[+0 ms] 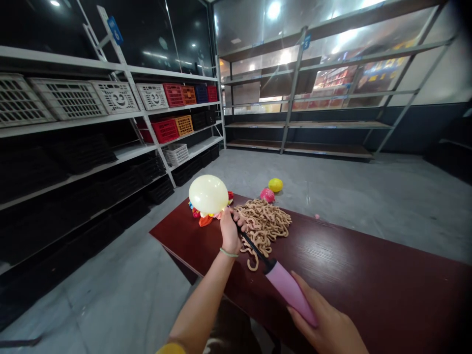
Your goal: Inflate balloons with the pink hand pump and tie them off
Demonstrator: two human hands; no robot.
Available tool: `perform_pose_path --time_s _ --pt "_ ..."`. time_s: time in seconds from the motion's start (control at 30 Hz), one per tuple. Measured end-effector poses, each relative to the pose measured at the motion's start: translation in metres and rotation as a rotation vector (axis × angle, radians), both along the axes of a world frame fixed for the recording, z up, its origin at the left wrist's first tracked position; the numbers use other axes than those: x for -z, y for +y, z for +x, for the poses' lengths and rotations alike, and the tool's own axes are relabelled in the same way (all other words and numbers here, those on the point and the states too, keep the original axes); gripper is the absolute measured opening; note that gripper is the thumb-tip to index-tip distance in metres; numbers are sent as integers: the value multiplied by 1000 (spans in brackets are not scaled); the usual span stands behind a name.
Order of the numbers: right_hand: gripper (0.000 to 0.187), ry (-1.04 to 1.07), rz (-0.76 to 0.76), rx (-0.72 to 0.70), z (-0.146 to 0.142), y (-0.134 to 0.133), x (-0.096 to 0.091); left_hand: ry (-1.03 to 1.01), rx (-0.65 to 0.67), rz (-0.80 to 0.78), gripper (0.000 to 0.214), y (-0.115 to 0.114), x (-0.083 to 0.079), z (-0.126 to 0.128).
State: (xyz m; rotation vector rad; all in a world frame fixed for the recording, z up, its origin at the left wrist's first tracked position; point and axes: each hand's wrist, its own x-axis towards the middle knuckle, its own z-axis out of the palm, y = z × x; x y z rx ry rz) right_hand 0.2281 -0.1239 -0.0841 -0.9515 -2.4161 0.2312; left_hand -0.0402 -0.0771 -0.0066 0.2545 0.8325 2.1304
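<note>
Over maroon tabletop (354, 265), left grip (230, 228) pinches pale balloon (208, 194), right grip (324, 314) encircles pink pump (289, 290).

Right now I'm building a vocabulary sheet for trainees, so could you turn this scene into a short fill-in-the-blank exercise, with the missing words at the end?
1. The right hand grips the wide, pinkish end of a balloon ____.
2. The left hand, just below the pale balloon, has a thin band around its ____.
3. The pile of tan strands lies on a dark reddish ____.
4. Beyond that pile, a pink balloon lies beside a ____ one.

Missing words: pump; wrist; table; yellow.
</note>
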Motion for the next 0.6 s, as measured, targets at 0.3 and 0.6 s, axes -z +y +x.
perform_pose_path --time_s 0.3,0.6 --pt "58 -26 -299 -5 -64 10 -23 52 77 -5 35 -8 15 16" --pt "66 14 -31 -72 19 -6 5 83 40 -2 25 4 0 3"
